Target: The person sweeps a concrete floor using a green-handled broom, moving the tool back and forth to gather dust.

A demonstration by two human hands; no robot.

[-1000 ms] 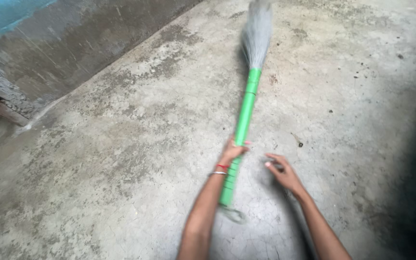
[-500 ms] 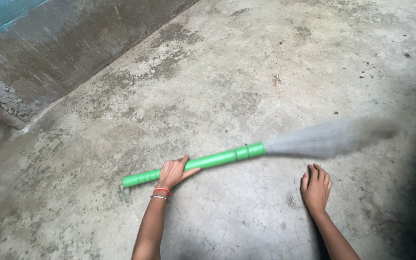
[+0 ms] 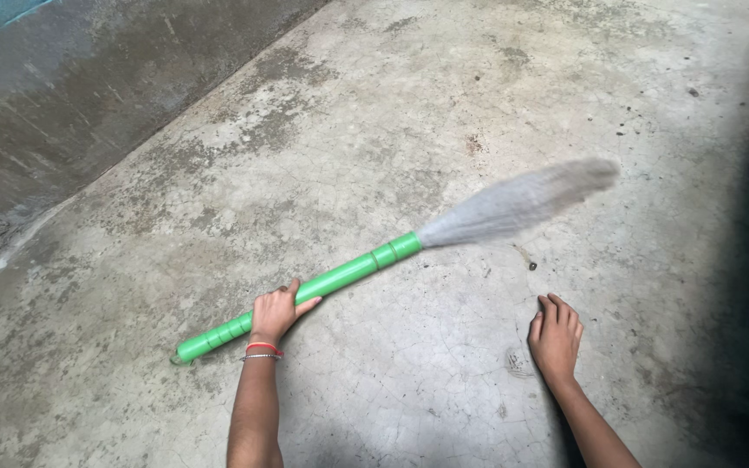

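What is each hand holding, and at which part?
The left hand grips the broom at its green handle, near the lower end. The right hand holds nothing.

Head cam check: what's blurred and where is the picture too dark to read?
Head view: the grey bristles are smeared by motion blur, while the green handle, the left hand gripping it and the right hand flat on the floor are fairly sharp. The right edge of the concrete floor falls into deep shadow; no glare anywhere.
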